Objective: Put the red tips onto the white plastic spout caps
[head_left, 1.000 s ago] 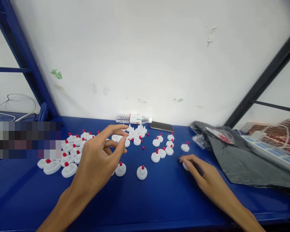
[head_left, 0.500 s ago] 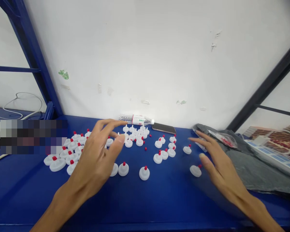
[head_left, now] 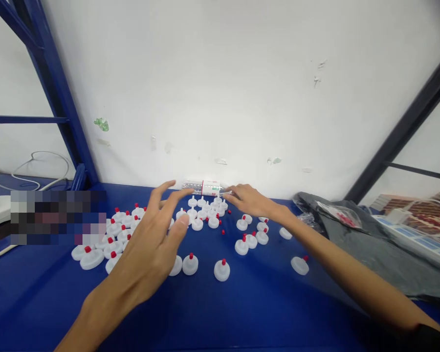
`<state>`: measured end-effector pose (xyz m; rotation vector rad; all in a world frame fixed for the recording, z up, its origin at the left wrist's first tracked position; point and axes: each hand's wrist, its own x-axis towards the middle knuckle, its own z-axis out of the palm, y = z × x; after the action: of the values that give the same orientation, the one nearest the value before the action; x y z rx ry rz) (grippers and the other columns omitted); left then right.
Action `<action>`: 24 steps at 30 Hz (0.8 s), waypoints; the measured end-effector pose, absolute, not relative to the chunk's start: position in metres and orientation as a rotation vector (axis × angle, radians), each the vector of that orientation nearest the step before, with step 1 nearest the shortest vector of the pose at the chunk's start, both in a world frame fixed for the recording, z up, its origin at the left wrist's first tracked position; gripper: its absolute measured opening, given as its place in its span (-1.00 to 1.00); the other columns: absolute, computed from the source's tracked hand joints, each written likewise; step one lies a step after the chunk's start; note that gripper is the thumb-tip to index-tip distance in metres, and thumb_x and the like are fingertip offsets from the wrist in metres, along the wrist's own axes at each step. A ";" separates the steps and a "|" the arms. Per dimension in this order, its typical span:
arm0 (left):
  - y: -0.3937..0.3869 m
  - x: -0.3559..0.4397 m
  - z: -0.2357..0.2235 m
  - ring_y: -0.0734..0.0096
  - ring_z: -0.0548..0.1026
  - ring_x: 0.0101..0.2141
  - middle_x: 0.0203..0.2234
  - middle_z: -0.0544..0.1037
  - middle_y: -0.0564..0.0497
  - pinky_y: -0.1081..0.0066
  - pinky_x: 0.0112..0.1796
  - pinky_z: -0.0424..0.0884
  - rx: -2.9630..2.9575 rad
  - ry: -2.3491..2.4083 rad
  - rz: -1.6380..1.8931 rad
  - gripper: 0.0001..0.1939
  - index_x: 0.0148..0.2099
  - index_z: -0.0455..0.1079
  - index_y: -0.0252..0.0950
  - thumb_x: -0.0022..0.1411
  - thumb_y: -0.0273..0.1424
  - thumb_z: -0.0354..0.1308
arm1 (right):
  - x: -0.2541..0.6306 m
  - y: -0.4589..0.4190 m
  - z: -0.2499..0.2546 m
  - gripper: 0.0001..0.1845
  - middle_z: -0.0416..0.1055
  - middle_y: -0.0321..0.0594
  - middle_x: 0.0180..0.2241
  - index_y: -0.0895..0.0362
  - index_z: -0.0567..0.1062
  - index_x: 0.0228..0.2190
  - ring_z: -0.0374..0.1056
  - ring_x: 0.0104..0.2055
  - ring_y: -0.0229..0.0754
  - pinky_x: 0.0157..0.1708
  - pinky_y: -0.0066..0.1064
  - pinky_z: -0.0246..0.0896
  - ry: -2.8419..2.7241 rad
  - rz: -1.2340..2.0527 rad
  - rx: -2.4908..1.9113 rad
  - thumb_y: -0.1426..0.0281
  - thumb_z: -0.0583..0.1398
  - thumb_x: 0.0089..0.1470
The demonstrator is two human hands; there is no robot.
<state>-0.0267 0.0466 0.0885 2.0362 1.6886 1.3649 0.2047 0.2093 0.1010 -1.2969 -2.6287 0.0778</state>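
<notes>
My left hand [head_left: 152, 239] hovers open over the table, thumb and fingers spread and nothing between them. Below and left of it lies a cluster of round white plastic caps with red tips [head_left: 110, 244]. My right hand [head_left: 248, 198] reaches to the back, fingers stretched out beside the neck end of a clear plastic bottle [head_left: 210, 187] lying on its side. Whether its fingertips touch the bottle I cannot tell. Just in front of those fingertips is a group of white caps without red tips [head_left: 201, 212]. A small loose red tip [head_left: 223, 232] lies nearby.
More red-tipped caps [head_left: 241, 247] stand right of centre, and one [head_left: 299, 265] lies tilted under my right forearm. A dark grey plastic bag [head_left: 366, 249] and a white-and-blue box [head_left: 418, 239] are on the right. White wall behind, blue frame post [head_left: 64, 98] at left.
My right hand has moved left and away from me, from the right-hand caps to the bottle's neck end, covering the phone. My left hand stays spread in nearly the same place.
</notes>
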 end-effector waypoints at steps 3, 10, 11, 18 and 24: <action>0.048 -0.025 0.090 0.50 0.47 -0.52 0.21 0.35 -0.02 0.25 -0.42 0.53 2.055 1.800 1.201 -0.56 0.18 0.41 -0.02 0.42 -0.04 -0.08 | 0.194 0.232 0.088 -0.61 0.59 -0.01 -0.15 0.19 0.55 0.04 0.50 -0.09 0.03 -0.04 -0.13 0.39 -2.669 0.092 -1.331 0.23 0.18 0.32; 0.056 -0.024 0.080 0.53 0.39 -0.59 0.01 0.51 0.06 0.31 -0.46 0.43 2.143 1.796 1.115 -0.65 0.02 0.48 -0.09 0.44 -0.12 -0.06 | 0.194 0.240 0.088 -0.71 0.48 -0.09 0.02 0.15 0.51 0.00 0.47 -0.05 -0.07 -0.04 -0.12 0.43 -2.611 0.136 -1.341 0.27 0.23 0.31; 0.056 -0.023 0.079 0.52 0.40 -0.58 -0.01 0.53 0.05 0.32 -0.47 0.41 2.151 1.803 1.118 -0.65 0.03 0.48 -0.09 0.44 -0.12 -0.06 | 0.196 0.237 0.095 -0.76 0.53 -0.10 -0.06 0.18 0.55 -0.08 0.48 -0.08 -0.08 -0.05 -0.14 0.42 -2.588 0.137 -1.322 0.31 0.24 0.30; 0.053 -0.014 0.077 0.56 0.38 -0.66 -0.01 0.59 0.02 0.36 -0.53 0.43 2.041 1.802 1.226 -0.37 0.35 0.25 0.01 0.32 0.03 0.14 | 0.199 0.170 0.155 -0.82 0.64 -0.27 -0.27 0.08 0.65 -0.30 0.53 -0.21 -0.21 -0.22 -0.42 0.33 -2.577 0.451 -0.831 0.24 0.31 0.21; 0.053 -0.012 0.076 0.52 0.42 -0.60 -0.20 0.64 0.07 0.42 -0.57 0.40 2.121 1.673 1.275 -0.68 -0.01 0.56 -0.05 0.32 -0.04 0.18 | 0.187 0.132 0.163 -0.79 0.61 -0.26 -0.34 0.12 0.66 -0.27 0.45 -0.35 -0.26 -0.34 -0.43 0.22 -2.591 0.556 -0.601 0.26 0.26 0.25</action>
<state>-0.0118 0.0534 0.0758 2.1212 1.6730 1.2754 0.1869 0.1317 0.1627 -0.6007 -2.5913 0.5557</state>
